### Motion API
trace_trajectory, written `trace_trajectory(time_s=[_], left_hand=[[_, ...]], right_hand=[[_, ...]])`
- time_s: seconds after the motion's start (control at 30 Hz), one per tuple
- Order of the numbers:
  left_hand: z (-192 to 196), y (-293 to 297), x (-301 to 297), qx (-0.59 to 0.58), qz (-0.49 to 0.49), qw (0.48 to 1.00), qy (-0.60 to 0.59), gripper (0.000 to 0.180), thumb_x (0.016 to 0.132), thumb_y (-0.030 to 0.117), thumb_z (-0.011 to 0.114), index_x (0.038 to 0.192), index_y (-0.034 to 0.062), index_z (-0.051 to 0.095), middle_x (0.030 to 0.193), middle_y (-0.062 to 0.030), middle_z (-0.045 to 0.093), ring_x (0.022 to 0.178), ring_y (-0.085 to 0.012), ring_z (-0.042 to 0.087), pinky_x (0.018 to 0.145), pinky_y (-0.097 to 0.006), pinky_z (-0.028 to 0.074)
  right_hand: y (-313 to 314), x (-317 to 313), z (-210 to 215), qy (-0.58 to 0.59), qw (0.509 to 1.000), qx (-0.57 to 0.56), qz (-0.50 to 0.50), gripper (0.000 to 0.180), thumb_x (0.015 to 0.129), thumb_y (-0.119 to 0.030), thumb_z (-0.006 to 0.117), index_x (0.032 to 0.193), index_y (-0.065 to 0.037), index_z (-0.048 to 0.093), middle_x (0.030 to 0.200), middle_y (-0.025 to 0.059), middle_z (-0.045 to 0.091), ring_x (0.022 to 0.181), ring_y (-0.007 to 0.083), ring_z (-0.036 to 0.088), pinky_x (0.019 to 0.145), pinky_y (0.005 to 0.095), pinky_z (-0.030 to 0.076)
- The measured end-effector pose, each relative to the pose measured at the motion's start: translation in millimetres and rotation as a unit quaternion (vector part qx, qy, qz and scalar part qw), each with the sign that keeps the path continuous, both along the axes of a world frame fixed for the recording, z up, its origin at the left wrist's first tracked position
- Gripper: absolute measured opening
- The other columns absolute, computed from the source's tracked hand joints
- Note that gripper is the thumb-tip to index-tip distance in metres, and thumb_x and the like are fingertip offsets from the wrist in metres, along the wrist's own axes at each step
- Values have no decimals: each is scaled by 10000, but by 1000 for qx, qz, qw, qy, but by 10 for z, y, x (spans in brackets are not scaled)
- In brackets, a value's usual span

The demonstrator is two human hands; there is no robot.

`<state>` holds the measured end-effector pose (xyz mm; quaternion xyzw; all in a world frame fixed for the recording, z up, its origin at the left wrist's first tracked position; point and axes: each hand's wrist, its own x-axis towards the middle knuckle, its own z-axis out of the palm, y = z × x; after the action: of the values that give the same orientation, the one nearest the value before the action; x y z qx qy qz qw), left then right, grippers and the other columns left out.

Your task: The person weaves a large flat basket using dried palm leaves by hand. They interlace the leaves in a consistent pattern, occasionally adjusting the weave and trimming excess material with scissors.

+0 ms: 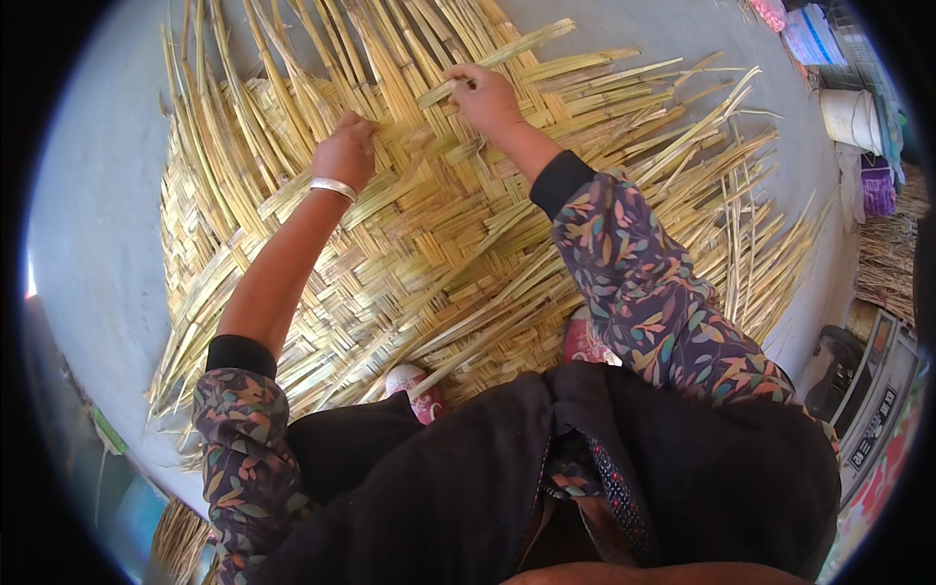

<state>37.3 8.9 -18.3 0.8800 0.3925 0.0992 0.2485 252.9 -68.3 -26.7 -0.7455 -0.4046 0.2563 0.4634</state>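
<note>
A half-woven mat (409, 253) of flattened, yellow-green reed strips lies on the floor in front of me, with long loose ends fanning out at the far side and to the right. My left hand (345, 154), with a silver bangle at the wrist, is closed over the far part of the weave, its fingertips on a reed strip. Further right and a little farther off, my right hand (486, 101) pinches a pale flat reed strip (531, 43) that slants up to the right across the upright strips. Its fingertips and thumb are bent together.
My red-patterned shoes (417, 390) rest at the mat's near edge. On the grey floor (107, 195) at the right stand a white bucket (848, 117), a purple container (878, 185) and a grey box-shaped device (873, 409). Bundled stalks (892, 253) lie beyond.
</note>
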Motion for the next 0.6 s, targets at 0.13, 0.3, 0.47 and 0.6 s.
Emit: trace_trajectory(time_s=[0.13,0.3,0.47,0.6], left_hand=[[214,120,153,19,-56,986,157,220,853,116,497,1003,132,657,1017,-83,594,867,-314,618,768,-404,504],[183,-19,784,19,-101,987,-126,273,841,191,563,1064,49,631,1093,-166,577,966,-346,591,846,-409,477],[306,73,1139,-157,11,987,18,380,772,341,689,1005,41,676,967,-158,642,878,-293,627,799,-368,478],[261,21,1099,-146,125,981,-18,335,742,368,705,856,53,701,763,-130,661,715,-256,639,685,-360,489]], right_hand=[[-169,324,257,247,966,48,-62,243,913,-191,535,1091,-40,600,956,80,619,890,193,583,790,301,483],[-199,758,296,573,776,163,-205,201,925,-249,509,872,-56,520,1052,142,579,1007,254,531,902,433,452],[-68,937,253,567,799,153,-130,234,918,-242,478,750,-79,468,877,113,609,809,268,598,803,443,504],[322,886,295,436,898,52,-34,214,914,-231,490,845,-38,551,876,106,623,795,235,609,750,366,518]])
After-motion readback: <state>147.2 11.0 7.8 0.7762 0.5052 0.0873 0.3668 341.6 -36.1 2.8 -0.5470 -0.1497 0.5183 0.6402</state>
